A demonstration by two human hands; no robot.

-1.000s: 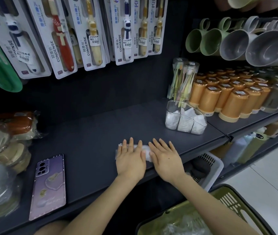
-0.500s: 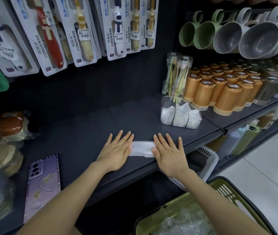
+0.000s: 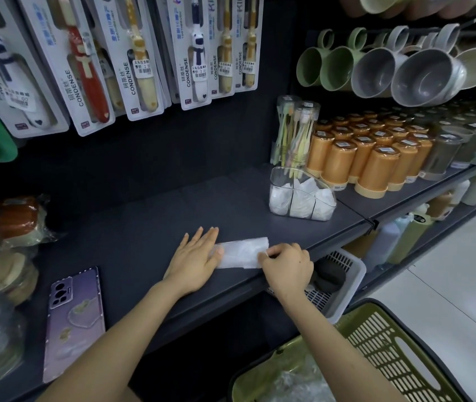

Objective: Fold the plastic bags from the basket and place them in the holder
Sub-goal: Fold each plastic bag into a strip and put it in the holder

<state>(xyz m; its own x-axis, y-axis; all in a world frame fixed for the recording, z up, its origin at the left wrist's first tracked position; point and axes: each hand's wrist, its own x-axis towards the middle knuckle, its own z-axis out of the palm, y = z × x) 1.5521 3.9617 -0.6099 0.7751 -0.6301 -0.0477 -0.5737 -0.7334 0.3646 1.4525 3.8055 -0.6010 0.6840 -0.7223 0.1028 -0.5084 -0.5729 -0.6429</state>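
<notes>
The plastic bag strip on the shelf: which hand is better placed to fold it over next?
Probably the right hand: it pinches the plastic bag strip's right end, while the left hand lies flat on the other end.

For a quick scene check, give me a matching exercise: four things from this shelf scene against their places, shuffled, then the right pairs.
Things:
1. plastic bag
2. clear holder
3. phone
4. green basket

Places:
A. lower right, below the shelf edge
B. flat on the shelf, left of the arms
C. on the shelf, before the orange cups
D. between left hand and right hand

Pairs: 1-D, 2-C, 3-B, 4-A
</notes>
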